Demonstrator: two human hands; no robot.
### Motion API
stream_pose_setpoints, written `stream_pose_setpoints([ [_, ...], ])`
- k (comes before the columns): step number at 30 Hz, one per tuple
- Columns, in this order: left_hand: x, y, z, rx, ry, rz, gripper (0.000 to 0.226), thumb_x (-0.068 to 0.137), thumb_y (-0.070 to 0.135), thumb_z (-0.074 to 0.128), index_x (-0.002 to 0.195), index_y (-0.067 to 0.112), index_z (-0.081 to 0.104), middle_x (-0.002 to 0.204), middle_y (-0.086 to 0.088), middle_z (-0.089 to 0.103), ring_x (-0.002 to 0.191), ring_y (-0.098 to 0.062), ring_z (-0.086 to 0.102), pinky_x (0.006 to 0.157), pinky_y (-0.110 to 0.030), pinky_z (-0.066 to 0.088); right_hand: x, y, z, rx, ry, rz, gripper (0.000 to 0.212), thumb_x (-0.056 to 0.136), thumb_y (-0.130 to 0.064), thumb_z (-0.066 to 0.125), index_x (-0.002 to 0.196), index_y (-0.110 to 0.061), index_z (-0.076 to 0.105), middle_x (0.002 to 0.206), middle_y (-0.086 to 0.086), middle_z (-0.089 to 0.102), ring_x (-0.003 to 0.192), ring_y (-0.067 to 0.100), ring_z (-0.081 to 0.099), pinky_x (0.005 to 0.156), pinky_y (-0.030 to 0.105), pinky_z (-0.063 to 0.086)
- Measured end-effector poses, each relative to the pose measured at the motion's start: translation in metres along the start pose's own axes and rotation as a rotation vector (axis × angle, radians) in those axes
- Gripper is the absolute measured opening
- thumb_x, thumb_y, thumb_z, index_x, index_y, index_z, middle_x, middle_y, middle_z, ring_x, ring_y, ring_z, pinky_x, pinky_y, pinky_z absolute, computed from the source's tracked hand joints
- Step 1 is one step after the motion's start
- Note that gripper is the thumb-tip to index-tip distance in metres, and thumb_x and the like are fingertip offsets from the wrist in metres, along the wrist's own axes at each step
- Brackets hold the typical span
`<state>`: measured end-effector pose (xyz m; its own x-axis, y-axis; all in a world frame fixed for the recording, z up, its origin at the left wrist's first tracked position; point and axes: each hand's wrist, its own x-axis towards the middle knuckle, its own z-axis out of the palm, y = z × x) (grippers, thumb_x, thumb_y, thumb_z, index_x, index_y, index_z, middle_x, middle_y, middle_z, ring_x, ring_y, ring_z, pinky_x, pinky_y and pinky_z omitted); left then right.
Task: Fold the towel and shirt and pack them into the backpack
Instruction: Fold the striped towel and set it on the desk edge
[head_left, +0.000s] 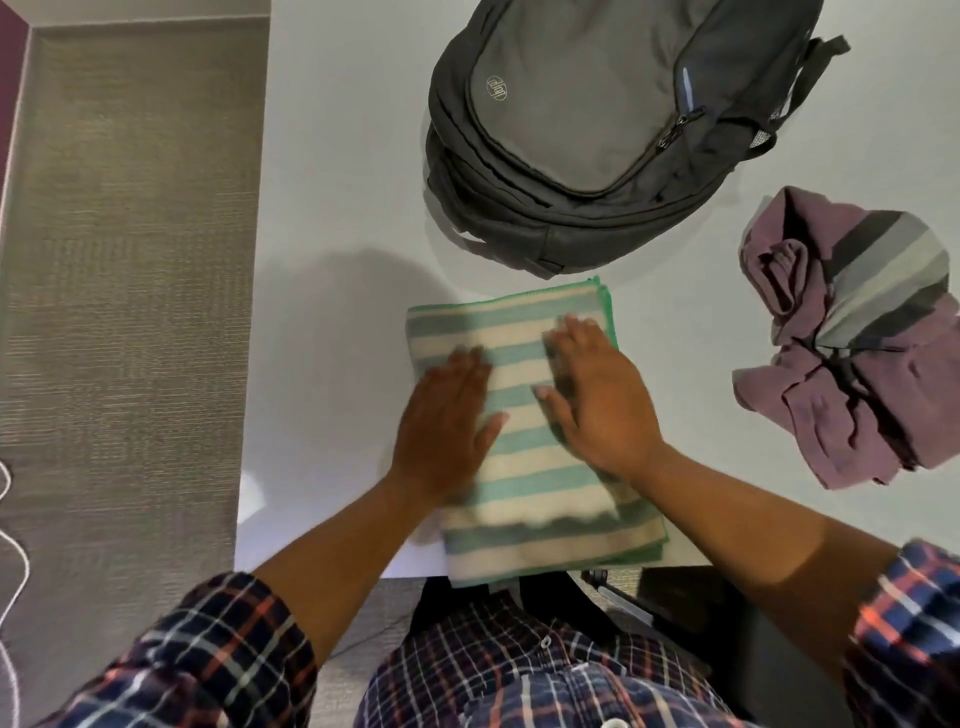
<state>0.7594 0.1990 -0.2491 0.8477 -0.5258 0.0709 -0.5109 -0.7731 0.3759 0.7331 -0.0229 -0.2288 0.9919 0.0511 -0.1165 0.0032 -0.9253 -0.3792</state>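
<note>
Your left hand (447, 415) and right hand (597, 395) both lie flat on the folded green-and-cream striped towel (530, 499). The fingers are straight, so each grip is wide and holds nothing. Both hands are a little blurred. The towel sits at the near edge of the white counter (337, 208), its near end slightly over that edge. The dark backpack (582, 114) lies just beyond the towel's far corner. The purple shirt (857, 353) with grey stripes is crumpled to your right, apart from the towel.
</note>
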Motion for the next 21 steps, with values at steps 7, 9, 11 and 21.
stream_pose_setpoints([
  [7,-0.072,0.001,0.007,0.018,-0.298,0.321,0.079,0.093,0.064,0.043,0.149,0.009,0.034,0.16,-0.007,0.023,0.15,-0.02,0.011,0.117,-0.041,0.022,-0.039,0.021,0.026,-0.167,-0.146,0.016,0.074,0.101,-0.057,0.025,0.158,-0.014,0.005,0.165,0.007,0.005,0.152,0.026,0.0,0.123,0.044,0.011],
  [9,-0.085,-0.006,0.001,0.025,-0.346,0.413,0.093,0.086,0.074,0.044,0.15,0.008,0.031,0.161,-0.007,0.019,0.15,-0.021,0.01,0.118,-0.043,0.023,-0.038,0.02,0.026,-0.171,-0.157,0.017,0.074,0.101,-0.057,0.024,0.158,-0.014,0.003,0.165,0.006,0.003,0.152,0.025,-0.002,0.123,0.044,0.01],
  [11,-0.089,-0.013,-0.004,0.032,-0.369,0.494,0.106,0.078,0.083,0.044,0.151,0.007,0.028,0.161,-0.008,0.017,0.15,-0.023,0.01,0.12,-0.043,0.02,-0.038,0.019,0.025,-0.168,-0.164,0.027,0.074,0.101,-0.057,0.023,0.158,-0.014,0.002,0.165,0.006,0.003,0.152,0.025,-0.003,0.123,0.044,0.01],
  [21,-0.1,-0.013,-0.004,-0.052,-0.35,0.605,0.049,0.101,0.03,0.044,0.148,0.013,0.038,0.158,-0.004,0.028,0.149,-0.019,0.017,0.115,-0.04,0.03,-0.058,0.022,0.007,-0.082,-0.247,-0.076,0.082,0.098,-0.066,0.025,0.158,-0.016,-0.001,0.165,0.004,-0.004,0.152,0.022,-0.009,0.123,0.047,0.012],
])
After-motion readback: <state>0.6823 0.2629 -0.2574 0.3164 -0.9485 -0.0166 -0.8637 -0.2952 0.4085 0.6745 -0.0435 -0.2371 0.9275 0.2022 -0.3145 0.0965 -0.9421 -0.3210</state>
